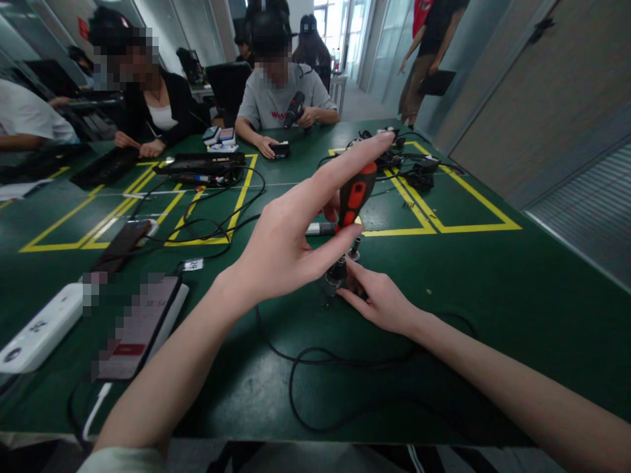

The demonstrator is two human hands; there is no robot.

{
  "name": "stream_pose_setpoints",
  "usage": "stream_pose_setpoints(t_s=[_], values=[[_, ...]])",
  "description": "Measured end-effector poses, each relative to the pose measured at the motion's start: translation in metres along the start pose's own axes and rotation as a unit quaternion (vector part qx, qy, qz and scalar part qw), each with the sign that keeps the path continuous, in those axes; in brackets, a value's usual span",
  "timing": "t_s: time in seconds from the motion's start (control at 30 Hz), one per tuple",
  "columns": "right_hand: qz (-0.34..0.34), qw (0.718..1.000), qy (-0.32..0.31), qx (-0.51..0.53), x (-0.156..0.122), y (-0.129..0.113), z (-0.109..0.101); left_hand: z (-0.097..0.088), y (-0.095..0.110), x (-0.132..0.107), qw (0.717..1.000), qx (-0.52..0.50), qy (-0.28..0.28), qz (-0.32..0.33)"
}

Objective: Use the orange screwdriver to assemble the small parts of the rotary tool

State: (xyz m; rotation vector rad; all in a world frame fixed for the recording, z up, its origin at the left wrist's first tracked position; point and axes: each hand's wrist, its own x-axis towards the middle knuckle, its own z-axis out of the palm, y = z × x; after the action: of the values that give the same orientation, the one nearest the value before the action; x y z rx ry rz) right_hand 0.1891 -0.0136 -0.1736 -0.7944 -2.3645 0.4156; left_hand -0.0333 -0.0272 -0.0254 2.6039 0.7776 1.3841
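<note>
My left hand [290,236] is closed round a screwdriver [358,190] with a red and black handle, thumb on its lower part and index finger stretched past its top. The screwdriver stands nearly upright, its lower end at a small metal cylindrical part [334,281] on the table. Fingers of my right hand [377,295] pinch this part from the right; some of them are hidden. Just behind stands another small metal piece [354,249]. A silver and dark rod-like thing [320,228] shows partly behind my left hand.
A phone [142,328] and a white power strip [44,325] lie at the left of the green table [468,276]. Black cables [296,368] loop nearby. Across the table, one person [283,98] holds a power drill [294,110]; another person [158,118] sits further left.
</note>
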Motion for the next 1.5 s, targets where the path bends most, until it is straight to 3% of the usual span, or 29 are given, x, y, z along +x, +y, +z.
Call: stream_pose_setpoints(t_s=[0.57,0.93,1.3,1.5], values=[[-0.005,1.0,0.002,-0.001,-0.001,0.002,0.0012,-0.0025,0.0048,0.0006,0.999,-0.025,-0.026,-0.032],[-0.005,1.0,0.002,0.001,-0.0012,0.0017,0.0002,-0.0009,0.0027,0.0004,0.997,-0.045,-0.009,-0.058],[-0.009,1.0,0.007,-0.005,-0.0012,0.0023,0.0015,-0.0018,-0.0005,-0.0003,1.0,0.009,-0.011,-0.011],[0.002,1.0,-0.001,-0.004,-0.0003,0.0005,0.0003,-0.0018,0.0004,-0.0017,0.998,-0.023,-0.019,-0.061]])
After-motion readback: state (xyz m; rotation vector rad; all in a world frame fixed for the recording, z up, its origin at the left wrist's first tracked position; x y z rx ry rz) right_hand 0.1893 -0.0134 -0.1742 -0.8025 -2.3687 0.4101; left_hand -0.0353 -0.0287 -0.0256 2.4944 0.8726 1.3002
